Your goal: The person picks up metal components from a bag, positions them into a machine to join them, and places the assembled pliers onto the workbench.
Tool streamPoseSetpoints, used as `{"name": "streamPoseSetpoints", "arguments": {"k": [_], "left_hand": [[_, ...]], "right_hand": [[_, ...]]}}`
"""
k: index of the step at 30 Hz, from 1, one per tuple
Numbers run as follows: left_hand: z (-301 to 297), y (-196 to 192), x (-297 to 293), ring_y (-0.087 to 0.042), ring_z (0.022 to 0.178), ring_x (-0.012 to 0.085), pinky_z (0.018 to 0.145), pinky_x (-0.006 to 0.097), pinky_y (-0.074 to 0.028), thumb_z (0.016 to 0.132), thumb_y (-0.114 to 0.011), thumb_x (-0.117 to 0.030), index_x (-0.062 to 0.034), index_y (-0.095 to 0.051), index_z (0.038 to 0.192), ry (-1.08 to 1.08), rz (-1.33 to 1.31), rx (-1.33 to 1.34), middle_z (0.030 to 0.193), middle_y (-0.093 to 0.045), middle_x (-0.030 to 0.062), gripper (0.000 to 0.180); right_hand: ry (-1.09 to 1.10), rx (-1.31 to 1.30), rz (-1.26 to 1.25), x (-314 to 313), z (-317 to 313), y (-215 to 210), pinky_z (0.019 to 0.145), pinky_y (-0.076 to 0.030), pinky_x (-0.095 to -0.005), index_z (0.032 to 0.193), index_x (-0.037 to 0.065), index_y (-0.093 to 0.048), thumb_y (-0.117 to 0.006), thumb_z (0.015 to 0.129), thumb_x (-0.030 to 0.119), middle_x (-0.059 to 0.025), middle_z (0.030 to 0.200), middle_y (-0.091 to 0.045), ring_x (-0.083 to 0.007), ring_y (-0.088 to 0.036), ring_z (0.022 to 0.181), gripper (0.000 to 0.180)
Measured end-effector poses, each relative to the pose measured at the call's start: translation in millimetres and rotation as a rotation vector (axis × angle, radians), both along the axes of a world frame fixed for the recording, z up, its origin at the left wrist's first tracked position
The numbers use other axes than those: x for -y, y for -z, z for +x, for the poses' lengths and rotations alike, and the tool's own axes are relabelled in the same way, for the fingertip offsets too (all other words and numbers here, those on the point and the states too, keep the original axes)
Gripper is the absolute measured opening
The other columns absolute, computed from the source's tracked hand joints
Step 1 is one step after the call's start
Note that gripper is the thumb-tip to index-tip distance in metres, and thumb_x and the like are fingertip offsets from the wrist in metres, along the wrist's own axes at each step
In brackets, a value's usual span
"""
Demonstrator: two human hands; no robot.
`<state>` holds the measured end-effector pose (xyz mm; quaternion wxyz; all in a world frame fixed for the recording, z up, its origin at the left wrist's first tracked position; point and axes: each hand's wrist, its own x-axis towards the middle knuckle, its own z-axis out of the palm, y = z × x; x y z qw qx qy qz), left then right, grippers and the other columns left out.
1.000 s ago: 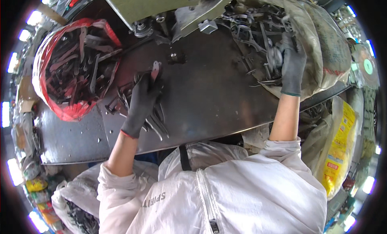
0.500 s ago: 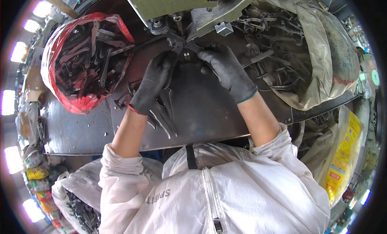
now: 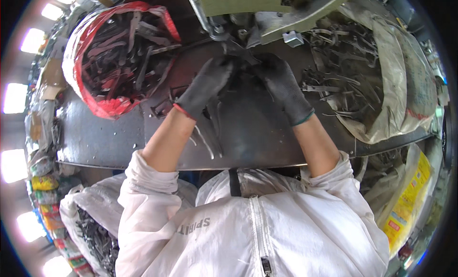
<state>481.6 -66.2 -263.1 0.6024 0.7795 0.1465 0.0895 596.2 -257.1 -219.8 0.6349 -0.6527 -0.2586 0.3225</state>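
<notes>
Both hands wear dark grey knitted gloves and meet over the table just below the machine head. My left hand (image 3: 208, 85), with a red cuff, has its fingers closed on a dark flat metal part (image 3: 241, 52). My right hand (image 3: 285, 86), with a green cuff, closes on the same part from the other side. The part's far end reaches under the machine's metal fitting (image 3: 220, 33); the gloves and shadow hide much of its shape. Several curved metal handles (image 3: 206, 142) lie on the table below my left wrist.
A greenish machine (image 3: 248, 3) overhangs the hands. A red-rimmed bag (image 3: 71, 62) of flat metal pieces stands left; a beige sack (image 3: 389, 72) of metal parts lies open right. The dark metal table (image 3: 114, 143) ends in front of my body. Another filled sack (image 3: 71, 205) sits below left.
My hands have come closer together at the metal part, and its two arms no longer show spread between the gloves. The whole view has shifted, so the table and machine appear farther right.
</notes>
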Motion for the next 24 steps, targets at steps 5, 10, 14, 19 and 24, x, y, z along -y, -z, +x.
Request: {"name": "streamPoseSetpoints", "arguments": {"k": [5,10,14,19,24], "left_hand": [[-17.3,-1.8,-23.5,-0.071,0.086,0.037,0.074,0.051,-0.055,0.101,-0.055,-0.017,-0.0021,-0.068,0.104,0.118,0.765,-0.015,0.095,-0.073,0.0168,0.02],[-76.1,-87.7,-98.0,-0.069,0.105,0.0463,0.088,0.053,-0.054,0.097,-0.062,-0.029,-0.0016,-0.065,0.116,-0.508,1.075,-0.469,0.109,-0.071,0.0282,0.033],[-119.8,-56.0,-153.2,-0.069,0.1,0.0481,0.086,0.052,-0.055,0.097,-0.062,-0.028,0.0001,-0.065,0.113,-0.453,1.27,-0.691,0.107,-0.07,0.0292,0.033],[-120.0,-69.5,-137.7,-0.074,0.083,0.0319,0.077,0.041,-0.058,0.1,-0.063,-0.037,0.0,-0.067,0.111,-0.521,0.703,-0.447,0.098,-0.074,0.02,0.038],[-108.8,-126.8,-63.3,-0.07,0.069,0.0137,0.062,0.028,-0.058,0.102,-0.064,-0.041,-0.0044,-0.068,0.117,-0.591,-0.218,-0.124,0.094,-0.074,0.0087,0.04]], "right_hand": [[-0.011,-0.171,-0.125,-5.0,-10.5,1.2,0.063,-0.053,-0.0281,0.134,-0.006,-0.058,-0.064,0.095,0.008,-0.0084,0.097,-0.068,-0.0132,-0.065,0.074,0.041],[0.053,-0.183,-0.089,4.5,-14.6,-13.5,0.061,-0.053,-0.0266,0.135,-0.006,-0.057,-0.062,0.098,0.008,-0.0071,0.095,-0.066,-0.0126,-0.065,0.073,0.04],[0.001,-0.043,-0.014,8.0,-16.0,-16.3,0.059,-0.055,-0.0299,0.134,-0.004,-0.059,-0.065,0.095,0.012,-0.0075,0.092,-0.069,-0.0122,-0.066,0.081,0.043],[-0.017,-0.085,-0.136,18.5,-17.8,-11.5,0.061,-0.055,-0.0276,0.132,-0.004,-0.059,-0.062,0.098,0.012,-0.0062,0.092,-0.068,-0.0112,-0.065,0.076,0.038],[0.0,-0.226,-0.149,21.5,-15.0,-1.8,0.061,-0.053,-0.0245,0.13,-0.004,-0.06,-0.059,0.102,0.011,-0.0059,0.094,-0.067,-0.0101,-0.062,0.07,0.032]]}}
